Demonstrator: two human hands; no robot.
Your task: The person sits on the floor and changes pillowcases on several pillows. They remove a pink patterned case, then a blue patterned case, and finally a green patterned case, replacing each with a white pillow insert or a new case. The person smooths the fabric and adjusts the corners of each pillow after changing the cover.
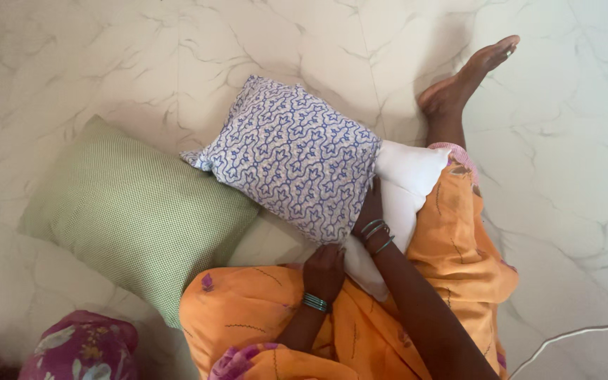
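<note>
The left hand (324,271) grips the lower edge of a blue-and-white patterned fabric pillowcase (293,156), half pulled over a plump white pillow (406,184). The right hand (369,211), partly hidden, clutches the cover's open edge against the pillow. Left of both hands, a green checked cushion (131,214) lies on the white marble floor (564,176), touching the pillowcase.

Both hands, left (324,271) and right (369,211), apparently grip a patterned cover (290,155) over white pillow (409,179)
</note>
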